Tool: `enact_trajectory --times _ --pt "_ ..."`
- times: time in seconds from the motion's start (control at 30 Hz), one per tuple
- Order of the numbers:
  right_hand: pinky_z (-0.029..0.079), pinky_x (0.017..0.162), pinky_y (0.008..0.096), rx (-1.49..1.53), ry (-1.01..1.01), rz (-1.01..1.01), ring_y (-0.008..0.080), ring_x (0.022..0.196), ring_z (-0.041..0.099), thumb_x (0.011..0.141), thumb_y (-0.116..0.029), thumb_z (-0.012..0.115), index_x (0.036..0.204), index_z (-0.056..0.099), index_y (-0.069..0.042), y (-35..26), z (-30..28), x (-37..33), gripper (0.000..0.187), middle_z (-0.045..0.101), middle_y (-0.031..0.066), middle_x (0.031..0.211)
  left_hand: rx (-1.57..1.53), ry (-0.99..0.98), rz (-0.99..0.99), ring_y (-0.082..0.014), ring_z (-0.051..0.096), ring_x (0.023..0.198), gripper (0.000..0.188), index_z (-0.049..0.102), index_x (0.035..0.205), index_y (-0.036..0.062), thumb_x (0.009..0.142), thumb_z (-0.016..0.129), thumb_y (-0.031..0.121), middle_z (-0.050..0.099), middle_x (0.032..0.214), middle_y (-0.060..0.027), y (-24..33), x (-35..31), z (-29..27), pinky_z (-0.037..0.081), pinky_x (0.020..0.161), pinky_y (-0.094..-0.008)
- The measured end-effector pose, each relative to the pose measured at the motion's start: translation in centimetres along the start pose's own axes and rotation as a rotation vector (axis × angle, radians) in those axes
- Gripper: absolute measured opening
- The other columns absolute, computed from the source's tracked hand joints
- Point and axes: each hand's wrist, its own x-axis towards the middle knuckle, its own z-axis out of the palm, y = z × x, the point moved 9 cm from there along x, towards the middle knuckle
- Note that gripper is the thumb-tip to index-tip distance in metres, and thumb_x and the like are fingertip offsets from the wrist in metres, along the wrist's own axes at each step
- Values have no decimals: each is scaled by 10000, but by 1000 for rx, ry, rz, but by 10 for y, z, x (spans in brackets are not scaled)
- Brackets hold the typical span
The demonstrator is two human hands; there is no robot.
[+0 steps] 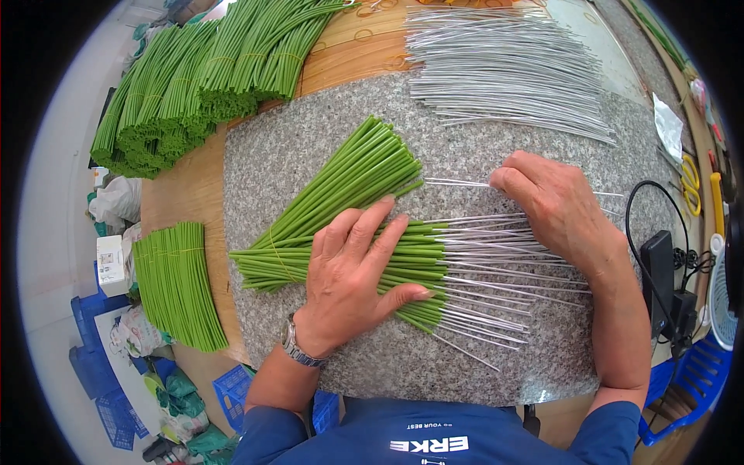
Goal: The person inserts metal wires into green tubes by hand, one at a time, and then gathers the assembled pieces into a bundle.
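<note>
My left hand, a watch on its wrist, lies with spread fingers on a bundle of green plastic tubes fanned across the granite slab. A thin band ties the bundle near its left end. Silver wires stick out of the right ends of the lower tubes, while the upper tubes show no wire. Above these wires my right hand is closed in a pinch on thin wires, whose left tips are near the ends of the tubes. How many it holds is hidden by the fingers.
A pile of loose silver wires covers the slab's far right. Tied bundles of green tubes are stacked far left; another bundle lies at the left. On the right are yellow scissors, a black device with cable and a blue basket.
</note>
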Motion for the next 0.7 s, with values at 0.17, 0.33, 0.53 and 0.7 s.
enact_trajectory --times 0.17,0.33,0.53,0.7 --pt "587 745 402 27 -4 -9 265 903 706 931 -82 636 1089 637 -64 -1 0 1 160 614 80 980 -2 -1 1 -342 560 1350 856 686 1435 48 902 720 716 602 1563 -137 0 1 -1 439 1108 -479" --pt "584 748 403 35 -13 -31 268 910 709 923 -81 636 1082 640 -64 -3 1 1 160 613 79 984 4 -10 -5 -340 555 1352 858 683 1441 60 894 725 720 601 1562 -129 0 1 0 438 1112 -478" --pt "586 766 409 59 21 -75 273 914 712 914 -79 636 1105 655 -64 -7 0 1 192 620 74 987 -9 -10 -14 -334 541 1371 857 691 1429 58 888 732 722 610 1539 -112 0 0 -1 431 1122 -486" --pt "583 803 404 163 37 -125 270 935 703 927 -113 635 1114 651 -65 -17 9 3 193 632 73 1003 13 4 5 -340 555 1358 844 700 1411 48 891 741 712 622 1497 -113 3 1 -6 433 1129 -502"
